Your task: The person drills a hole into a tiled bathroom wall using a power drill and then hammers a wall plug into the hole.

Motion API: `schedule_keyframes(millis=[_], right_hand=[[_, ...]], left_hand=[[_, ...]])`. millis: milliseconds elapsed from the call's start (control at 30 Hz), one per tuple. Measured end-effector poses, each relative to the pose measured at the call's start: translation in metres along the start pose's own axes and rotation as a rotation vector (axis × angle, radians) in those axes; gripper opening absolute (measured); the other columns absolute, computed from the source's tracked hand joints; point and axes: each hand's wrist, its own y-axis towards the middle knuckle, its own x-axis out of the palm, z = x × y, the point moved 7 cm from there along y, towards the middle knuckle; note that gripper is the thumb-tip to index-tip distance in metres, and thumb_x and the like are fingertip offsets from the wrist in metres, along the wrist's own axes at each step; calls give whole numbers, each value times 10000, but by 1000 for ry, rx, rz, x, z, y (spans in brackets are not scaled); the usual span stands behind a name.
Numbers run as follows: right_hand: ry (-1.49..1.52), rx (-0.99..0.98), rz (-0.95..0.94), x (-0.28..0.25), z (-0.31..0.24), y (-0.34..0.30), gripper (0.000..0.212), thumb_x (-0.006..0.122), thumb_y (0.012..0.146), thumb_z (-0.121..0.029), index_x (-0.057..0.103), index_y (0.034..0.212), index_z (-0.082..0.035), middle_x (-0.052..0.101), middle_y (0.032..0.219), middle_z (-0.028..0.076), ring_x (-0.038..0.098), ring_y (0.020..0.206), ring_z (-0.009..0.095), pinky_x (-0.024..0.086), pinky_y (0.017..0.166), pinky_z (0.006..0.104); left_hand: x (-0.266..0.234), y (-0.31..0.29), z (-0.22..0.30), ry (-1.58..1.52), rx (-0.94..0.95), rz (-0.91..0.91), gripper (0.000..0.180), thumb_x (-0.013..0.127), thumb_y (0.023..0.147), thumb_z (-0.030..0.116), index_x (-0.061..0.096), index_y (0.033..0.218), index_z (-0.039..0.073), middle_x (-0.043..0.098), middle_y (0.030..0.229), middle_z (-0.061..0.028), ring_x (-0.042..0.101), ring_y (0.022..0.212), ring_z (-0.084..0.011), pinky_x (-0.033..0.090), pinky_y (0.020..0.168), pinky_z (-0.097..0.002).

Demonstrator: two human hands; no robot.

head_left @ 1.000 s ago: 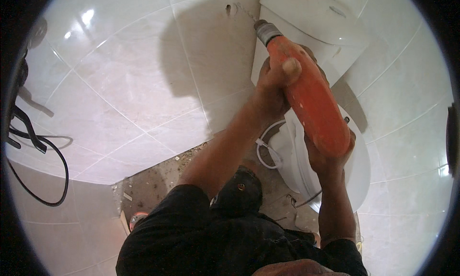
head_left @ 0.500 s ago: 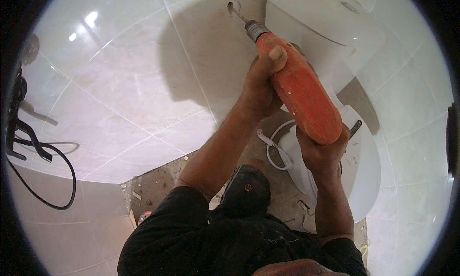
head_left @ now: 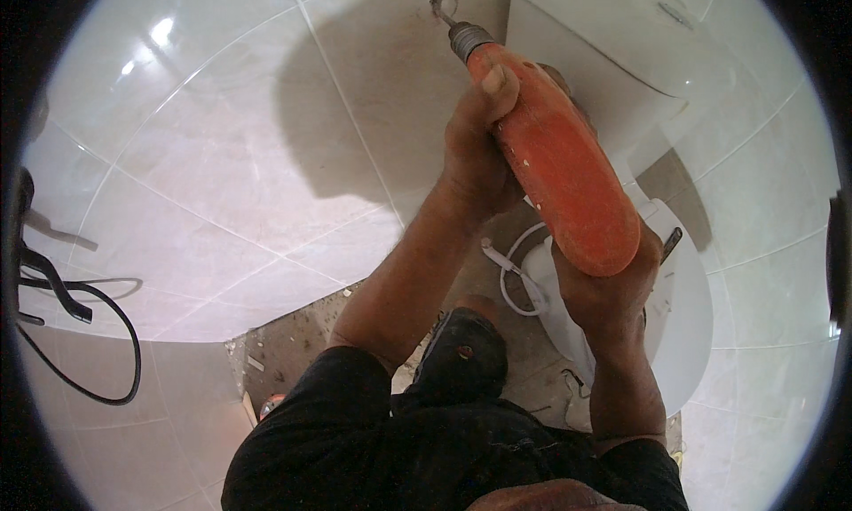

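Note:
An orange power drill (head_left: 555,165) points up and away from me, its bit (head_left: 441,11) set into a small hole in the tiled wall (head_left: 240,147). My left hand (head_left: 479,147) wraps the drill's front part, thumb lying along the casing. Its rear end rests in my right hand (head_left: 608,289), which grips it from below. Both forearms come up from the lower edge, in dark sleeves.
A white toilet with its cistern (head_left: 621,41) and bowl (head_left: 688,316) stands right of the drill, with a white hose (head_left: 510,271) beside it. A black cable (head_left: 80,334) hangs on the left wall. Rough floor with rubble (head_left: 293,351) lies below.
The drill has swung up and to the left. Its bit now sits in the hole in the wall. Both hands have kept their hold.

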Motion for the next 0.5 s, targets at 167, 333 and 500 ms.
schedule_keyframes(millis=[167,333,500], right_hand=[[29,23,7,2,4,4,324,798,645,-74,648,925,-11,663,774,130,672,683,258,530,671,338],[57,52,-8,2,-4,9,306,769,670,-53,670,954,-1,683,778,143,690,701,257,537,700,338],[34,31,-30,1,-5,12,312,752,685,-28,682,987,5,703,809,170,720,747,270,543,719,340]], left_hand=[[-6,0,2,30,-9,114,589,643,858,579,604,1024,16,650,901,-135,683,804,-267,586,737,-428],[-13,6,4,112,7,64,656,611,839,636,595,1086,28,656,952,-168,684,860,-369,578,769,-547],[-3,4,9,132,35,168,621,648,833,602,614,1019,11,662,872,-144,689,772,-278,587,724,-435]])
